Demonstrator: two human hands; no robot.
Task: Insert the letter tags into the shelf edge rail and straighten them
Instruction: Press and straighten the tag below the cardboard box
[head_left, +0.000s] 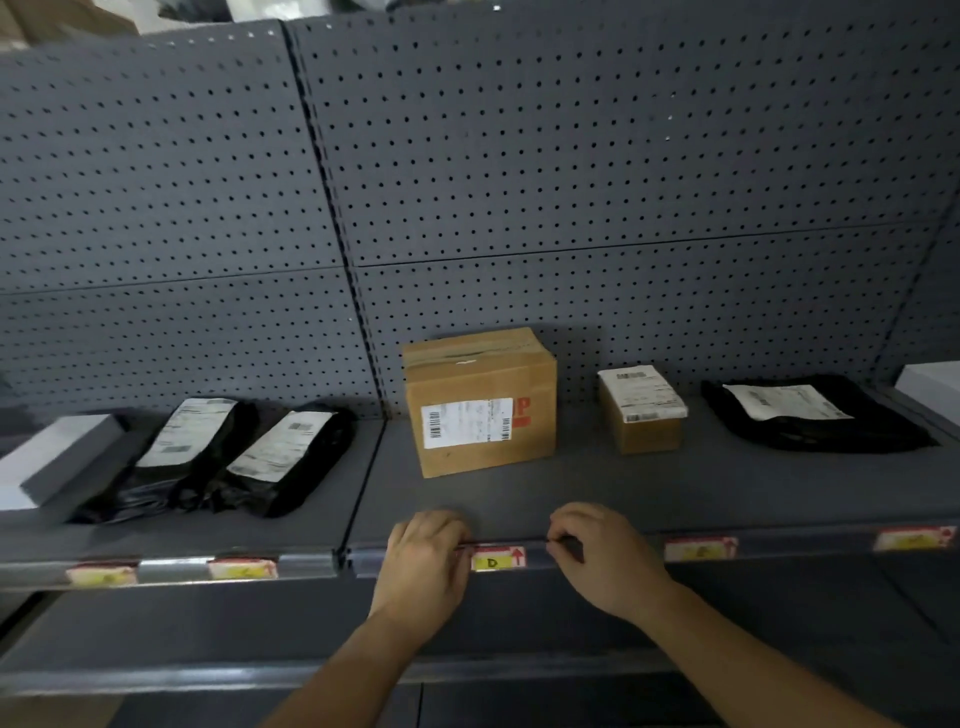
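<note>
Your two hands work at the D tag (497, 560) in the shelf edge rail (613, 545).
Your left hand (427, 552) and right hand (597, 548) pinch the rail's top lip beside it; five tags, two cardboard boxes.

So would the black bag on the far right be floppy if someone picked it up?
Probably floppy: the black bag lies flat and wrinkled on the shelf. It looks light for its size. The glossy plastic may be slippery, and it seems unlikely to roll.
</note>
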